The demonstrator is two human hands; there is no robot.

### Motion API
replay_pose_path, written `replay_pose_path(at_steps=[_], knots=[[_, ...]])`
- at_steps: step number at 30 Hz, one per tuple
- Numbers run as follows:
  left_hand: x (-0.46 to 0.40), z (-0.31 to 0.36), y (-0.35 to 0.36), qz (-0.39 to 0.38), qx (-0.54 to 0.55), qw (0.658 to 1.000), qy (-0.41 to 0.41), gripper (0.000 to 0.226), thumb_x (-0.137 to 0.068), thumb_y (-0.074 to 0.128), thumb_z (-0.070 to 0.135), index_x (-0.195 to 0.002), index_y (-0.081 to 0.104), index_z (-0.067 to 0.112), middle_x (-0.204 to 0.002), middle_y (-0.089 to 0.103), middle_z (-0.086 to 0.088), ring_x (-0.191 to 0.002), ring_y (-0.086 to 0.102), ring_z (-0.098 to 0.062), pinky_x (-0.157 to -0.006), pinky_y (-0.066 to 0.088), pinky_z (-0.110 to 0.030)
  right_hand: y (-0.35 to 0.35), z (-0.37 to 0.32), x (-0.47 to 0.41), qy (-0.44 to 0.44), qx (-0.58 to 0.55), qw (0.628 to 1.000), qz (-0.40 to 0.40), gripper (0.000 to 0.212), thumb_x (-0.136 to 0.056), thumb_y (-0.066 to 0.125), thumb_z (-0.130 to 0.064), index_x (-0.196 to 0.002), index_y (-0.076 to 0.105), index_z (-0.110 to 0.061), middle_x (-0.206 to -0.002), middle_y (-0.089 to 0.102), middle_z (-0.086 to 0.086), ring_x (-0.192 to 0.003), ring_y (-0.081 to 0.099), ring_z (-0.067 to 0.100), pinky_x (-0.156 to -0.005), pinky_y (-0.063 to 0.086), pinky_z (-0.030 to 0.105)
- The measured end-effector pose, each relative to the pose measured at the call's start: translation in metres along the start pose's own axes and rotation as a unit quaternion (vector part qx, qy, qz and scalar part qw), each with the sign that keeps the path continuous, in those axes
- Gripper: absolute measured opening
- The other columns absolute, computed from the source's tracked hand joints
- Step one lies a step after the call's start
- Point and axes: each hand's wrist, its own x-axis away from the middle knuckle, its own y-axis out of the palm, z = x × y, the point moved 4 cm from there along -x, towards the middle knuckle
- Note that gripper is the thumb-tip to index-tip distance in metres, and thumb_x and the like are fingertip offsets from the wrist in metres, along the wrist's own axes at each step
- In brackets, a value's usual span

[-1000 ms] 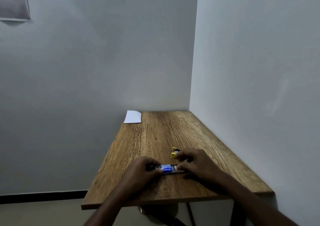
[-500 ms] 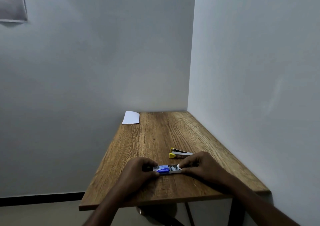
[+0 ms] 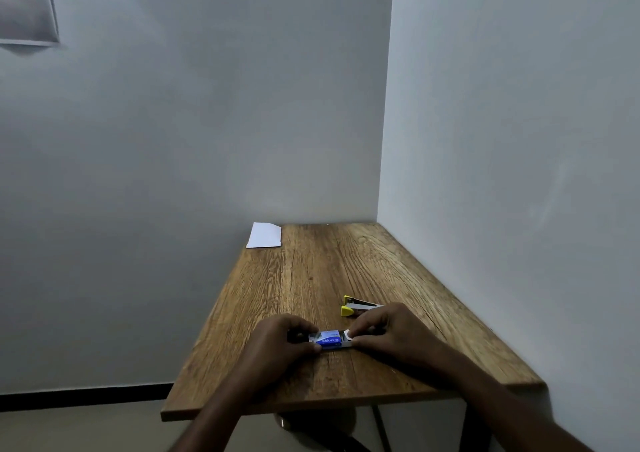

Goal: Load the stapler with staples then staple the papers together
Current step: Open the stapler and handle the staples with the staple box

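Observation:
A small blue and white staple box (image 3: 330, 340) lies on the wooden table (image 3: 311, 278) near its front edge. My left hand (image 3: 282, 342) pinches the box's left end and my right hand (image 3: 388, 334) pinches its right end. Just behind my right hand lies a yellow and silver stapler (image 3: 355, 307), partly hidden by the fingers. White papers (image 3: 264, 235) lie at the table's far left corner.
The table stands in a corner, with grey walls behind it and along its right side. A dark stool or chair base (image 3: 322, 431) shows under the front edge. A grey sheet (image 3: 24, 5) hangs on the wall at upper left.
Both hands and the box have shifted slightly left and the box now looks shorter between them. More of the stapler shows behind my right hand.

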Motion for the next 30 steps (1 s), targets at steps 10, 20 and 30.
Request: replay_pose_path(at_steps=[10,20,30], knots=[[0.002,0.002,-0.001,0.001,-0.003,1.0,0.003,0.028,-0.081,0.077,0.029,-0.109,0.072,0.029,-0.105,0.069,0.017,-0.092,0.061,0.007,-0.075,0.047,-0.006,0.01,-0.002,-0.005,0.016,-0.001,1.0,0.005,0.017,-0.076,0.08,-0.04,-0.091,0.079,-0.034,-0.093,0.075,-0.023,-0.097,0.066,-0.004,-0.085,0.054,0.024],[0.002,0.0,-0.001,0.01,-0.003,1.0,0.009,0.027,-0.08,0.078,0.032,-0.106,0.073,0.031,-0.1,0.069,0.02,-0.091,0.06,0.013,-0.075,0.047,-0.005,0.009,-0.006,-0.005,-0.007,0.018,1.0,-0.003,0.023,-0.078,0.074,-0.048,-0.098,0.078,-0.038,-0.095,0.074,-0.024,-0.095,0.067,-0.002,-0.079,0.054,0.021],[0.001,-0.002,0.0,0.013,-0.014,1.0,0.016,0.027,-0.08,0.077,0.033,-0.106,0.072,0.032,-0.1,0.069,0.019,-0.09,0.061,0.012,-0.074,0.048,-0.006,0.005,-0.015,-0.01,-0.031,0.053,0.997,-0.039,0.018,-0.082,0.076,-0.034,-0.098,0.078,-0.026,-0.098,0.075,-0.015,-0.093,0.068,-0.003,-0.084,0.058,0.026]])
